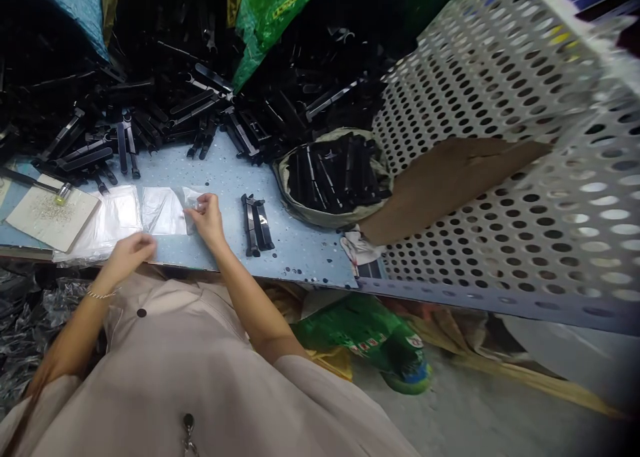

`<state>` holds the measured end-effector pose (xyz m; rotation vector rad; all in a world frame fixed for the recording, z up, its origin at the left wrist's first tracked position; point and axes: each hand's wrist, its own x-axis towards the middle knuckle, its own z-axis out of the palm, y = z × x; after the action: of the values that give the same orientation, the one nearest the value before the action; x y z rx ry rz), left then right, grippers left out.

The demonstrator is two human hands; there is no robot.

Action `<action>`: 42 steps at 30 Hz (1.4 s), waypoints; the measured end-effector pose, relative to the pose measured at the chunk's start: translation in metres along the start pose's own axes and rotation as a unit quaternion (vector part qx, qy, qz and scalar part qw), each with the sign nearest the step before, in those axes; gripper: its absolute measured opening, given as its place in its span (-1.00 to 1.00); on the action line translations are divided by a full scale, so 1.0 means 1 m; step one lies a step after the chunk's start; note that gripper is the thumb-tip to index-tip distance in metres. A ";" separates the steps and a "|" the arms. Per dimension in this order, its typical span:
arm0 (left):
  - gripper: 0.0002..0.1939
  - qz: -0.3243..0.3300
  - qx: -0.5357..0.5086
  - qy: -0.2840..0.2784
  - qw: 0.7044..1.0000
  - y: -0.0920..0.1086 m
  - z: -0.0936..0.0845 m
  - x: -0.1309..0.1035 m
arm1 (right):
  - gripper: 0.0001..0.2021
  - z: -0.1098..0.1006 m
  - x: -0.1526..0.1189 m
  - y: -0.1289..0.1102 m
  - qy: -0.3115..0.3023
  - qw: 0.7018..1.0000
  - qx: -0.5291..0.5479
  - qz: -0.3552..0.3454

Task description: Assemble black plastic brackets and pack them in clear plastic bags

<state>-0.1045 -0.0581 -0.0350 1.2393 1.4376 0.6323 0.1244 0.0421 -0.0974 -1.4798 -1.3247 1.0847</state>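
Observation:
A clear plastic bag point(163, 210) lies on the blue tabletop between my hands. My right hand point(209, 220) is closed, pinching the bag's right end between thumb and fingertips. Near the lower left corner of that bag, my left hand point(129, 256) has its fingers drawn together; whether anything is between them cannot be made out. A stack of similar clear bags point(113, 220) lies just beyond my left hand. To the right of my right hand, a small pair of black folding parts point(257, 224) with shiny strips lies on the table.
A large heap of black parts point(150, 104) covers the back of the table. More parts fill a cloth-lined basket point(295, 207) at right, beside a tall perforated panel point(475, 244). At left is a pale square block point(53, 217). Green sacking point(350, 327) lies below the table.

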 end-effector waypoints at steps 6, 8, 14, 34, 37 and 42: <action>-0.68 0.036 -0.105 0.086 0.990 0.021 0.066 0.108 | -0.62 0.001 -0.019 -0.004 -0.067 0.994 0.022 -0.084; -0.70 0.043 -0.102 0.077 0.991 0.015 0.068 0.117 | -0.63 -0.009 -0.019 -0.003 -0.058 0.995 0.053 -0.069; -0.65 0.088 -0.075 0.085 0.990 0.019 0.069 0.110 | -0.53 -0.018 -0.015 -0.003 0.020 0.998 0.043 -0.029; -0.92 0.240 -0.018 0.190 0.952 0.035 0.073 0.112 | -0.49 -0.024 -0.008 0.000 0.012 0.979 0.196 0.057; -0.84 0.181 -0.005 0.097 0.979 0.041 0.079 0.115 | -0.49 -0.020 -0.010 -0.002 0.008 0.984 0.173 0.041; -0.81 0.038 -0.111 0.083 0.990 0.038 0.076 0.129 | -0.44 -0.036 -0.015 -0.009 -0.026 0.979 0.194 0.057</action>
<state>-0.0044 0.0538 -0.0708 1.0898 1.4175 0.9390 0.1562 0.0265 -0.0785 -1.2512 -0.9987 1.3753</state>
